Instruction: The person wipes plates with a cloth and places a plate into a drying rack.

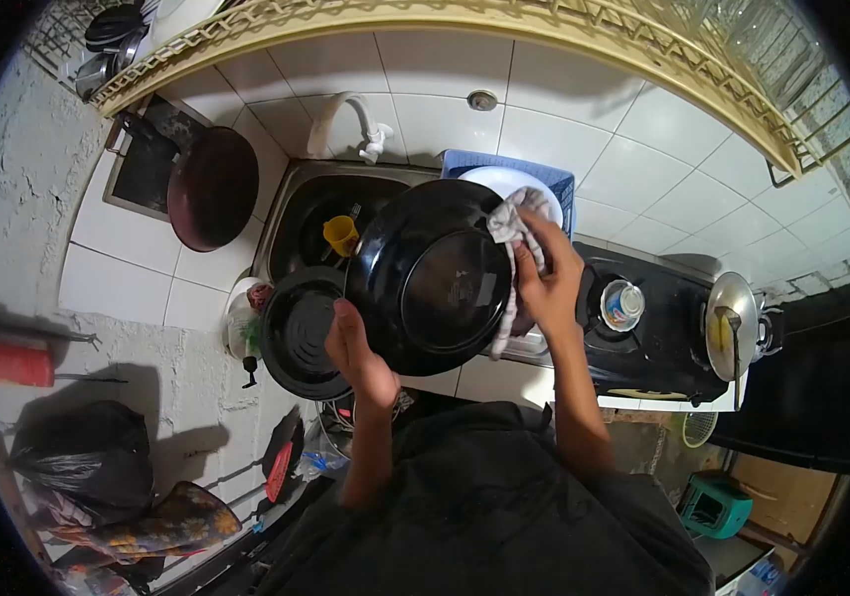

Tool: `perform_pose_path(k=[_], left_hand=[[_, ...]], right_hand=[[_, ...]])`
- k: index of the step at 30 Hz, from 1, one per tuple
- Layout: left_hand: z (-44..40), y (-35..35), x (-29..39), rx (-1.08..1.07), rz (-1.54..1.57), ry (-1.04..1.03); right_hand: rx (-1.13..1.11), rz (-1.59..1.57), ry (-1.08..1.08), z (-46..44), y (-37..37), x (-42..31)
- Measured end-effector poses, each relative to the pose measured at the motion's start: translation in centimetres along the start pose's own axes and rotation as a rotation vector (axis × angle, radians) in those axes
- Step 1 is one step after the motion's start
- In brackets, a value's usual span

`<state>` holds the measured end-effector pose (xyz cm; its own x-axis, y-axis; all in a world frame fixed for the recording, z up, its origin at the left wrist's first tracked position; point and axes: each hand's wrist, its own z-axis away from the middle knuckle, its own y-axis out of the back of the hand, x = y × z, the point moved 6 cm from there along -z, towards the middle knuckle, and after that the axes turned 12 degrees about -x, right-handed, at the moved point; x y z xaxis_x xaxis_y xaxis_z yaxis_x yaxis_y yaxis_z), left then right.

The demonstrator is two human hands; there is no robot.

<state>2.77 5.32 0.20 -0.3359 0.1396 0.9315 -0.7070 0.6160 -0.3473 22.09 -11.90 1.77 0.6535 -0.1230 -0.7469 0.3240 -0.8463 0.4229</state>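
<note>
A large glossy black bowl [385, 268] is held tilted over the sink's right side, its round underside turned up at me. My left hand [360, 358] grips its lower left edge, thumb showing on the outside and the other fingers mostly hidden. At the upper right edge, my right hand [551, 273] is closed on a striped, pale cloth [512, 226] pressed against the bowl. Part of the cloth hangs down along the bowl's right side. Just left of my left hand sits a round black lid or pan [298, 333].
A metal sink [291, 199] holds a yellow cup [340, 234], below a white tap [373, 139]. Behind the bowl stands a blue basket [566, 189] with a white plate [504, 181]. Rightward is a stove [653, 343] with a metal pan [728, 338]. A frying pan [213, 189] hangs left; a rack [445, 15] runs overhead.
</note>
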Motion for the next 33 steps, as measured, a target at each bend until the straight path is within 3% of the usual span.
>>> perform_pose_path(k=[2,8,11,12,15,18,22,25,30,33], left_hand=[[0.1,-1.5,1.0,0.074,0.135,0.054],[-0.5,-0.4,-1.3,-0.019,0.295,0.05],[0.0,0.4,-3.0,-0.026,0.234,0.09],[0.5,0.0,-3.3,0.103,0.319,0.197],[0.4,-0.4,-3.5,-0.087,0.331,0.1],[0.6,0.3,-4.1,-0.011,0.353,0.141],[0.9,-1.2,-3.7,-0.044,0.37,0.098],[1.0,-2.2,-3.7,-0.006,0.442,0.101],[1.3,-1.6,-4.5,-0.045,0.517,0.19],[1.2,-2.0,-4.7,-0.097,0.527,0.193]], right_hand=[[0.065,-0.066,0.022,-0.8,0.7,-1.2],[0.083,-0.027,-0.043,2.1,-0.8,1.4],[0.093,-0.028,-0.134,1.8,-0.3,1.7],[0.107,0.0,-0.142,2.0,-0.3,1.8],[0.149,0.028,-0.169,3.8,-1.0,1.4],[0.153,0.056,-0.119,4.8,-2.0,0.5],[0.201,-0.029,-0.241,5.8,-2.7,0.8],[0.159,0.102,0.083,7.6,-3.9,-2.1],[0.072,0.054,-0.074,7.7,-3.8,-1.8],[0.004,0.155,0.193,9.0,-5.6,-3.7]])
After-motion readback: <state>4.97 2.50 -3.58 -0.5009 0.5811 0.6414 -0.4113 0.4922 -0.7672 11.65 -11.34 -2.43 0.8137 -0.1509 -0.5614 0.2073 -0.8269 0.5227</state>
